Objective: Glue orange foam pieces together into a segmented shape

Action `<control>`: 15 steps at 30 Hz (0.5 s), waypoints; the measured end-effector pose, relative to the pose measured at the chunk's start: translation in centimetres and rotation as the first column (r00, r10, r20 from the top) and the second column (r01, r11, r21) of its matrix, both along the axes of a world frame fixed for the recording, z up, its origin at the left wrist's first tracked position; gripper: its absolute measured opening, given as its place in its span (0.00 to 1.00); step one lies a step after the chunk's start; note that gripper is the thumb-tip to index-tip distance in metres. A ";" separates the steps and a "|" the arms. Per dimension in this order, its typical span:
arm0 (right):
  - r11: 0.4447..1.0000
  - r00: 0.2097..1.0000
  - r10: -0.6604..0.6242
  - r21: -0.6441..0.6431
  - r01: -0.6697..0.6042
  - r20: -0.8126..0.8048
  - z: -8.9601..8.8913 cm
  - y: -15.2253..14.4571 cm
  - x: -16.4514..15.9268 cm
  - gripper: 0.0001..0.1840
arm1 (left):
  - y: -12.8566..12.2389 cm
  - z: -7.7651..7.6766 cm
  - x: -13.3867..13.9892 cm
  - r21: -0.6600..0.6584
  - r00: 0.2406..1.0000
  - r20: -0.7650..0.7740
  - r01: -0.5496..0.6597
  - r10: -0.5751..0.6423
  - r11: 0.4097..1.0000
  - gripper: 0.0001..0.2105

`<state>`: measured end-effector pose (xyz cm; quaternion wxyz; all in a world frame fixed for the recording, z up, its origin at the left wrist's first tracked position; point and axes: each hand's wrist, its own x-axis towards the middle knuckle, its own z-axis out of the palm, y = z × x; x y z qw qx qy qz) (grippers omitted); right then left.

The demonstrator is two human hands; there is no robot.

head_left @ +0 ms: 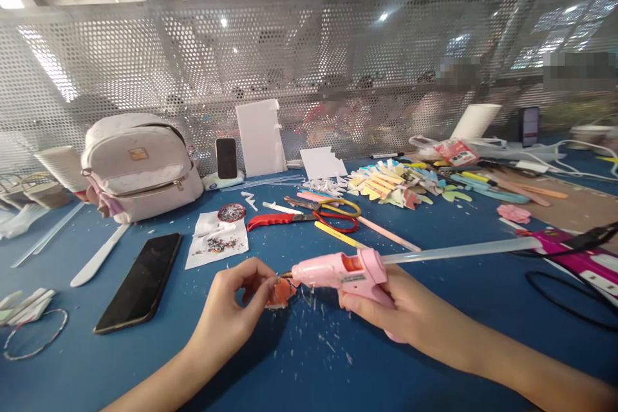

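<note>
My right hand [400, 312] grips a pink hot glue gun [340, 273] with a long clear glue stick [458, 250] sticking out of its back. The nozzle points left and touches a small orange craft piece [281, 294]. My left hand [226, 312] pinches that piece just above the blue table [309, 360].
A black phone [140, 280] lies at the left. Red-handled scissors [299, 219], a sheet with beads [217, 241], a beige backpack [138, 164], coloured paper cut-outs [391, 183], a black cable [570, 296] and a wire ring [33, 335] lie about. A perforated metal screen [309, 77] backs the table.
</note>
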<state>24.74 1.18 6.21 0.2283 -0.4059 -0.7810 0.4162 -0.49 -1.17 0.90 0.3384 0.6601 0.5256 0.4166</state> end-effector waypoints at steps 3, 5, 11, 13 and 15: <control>1.000 1.000 0.002 -0.028 -0.002 0.000 -0.1 -0.1 -0.1 0.14 | 0.0 0.0 0.0 -0.004 1.000 0.002 -0.001 0.001 1.000 0.15; 1.000 1.000 0.004 -0.022 -0.004 0.003 -0.2 -0.1 0.0 0.15 | 0.0 0.0 -0.1 -0.006 1.000 0.003 -0.004 0.004 1.000 0.15; 0.999 1.000 -0.017 0.048 0.015 0.025 -0.7 0.4 0.5 0.14 | 0.0 0.0 -0.2 -0.003 1.000 0.001 -0.007 0.007 1.000 0.15; 0.999 0.999 -0.019 0.050 0.017 0.037 -0.8 0.4 0.6 0.15 | 0.0 0.0 -0.1 -0.003 1.000 -0.001 -0.006 0.006 1.000 0.16; 0.999 0.999 -0.014 0.048 0.011 0.051 -0.8 0.3 0.5 0.15 | 0.0 0.0 -0.1 -0.002 1.000 -0.003 -0.008 0.008 1.000 0.16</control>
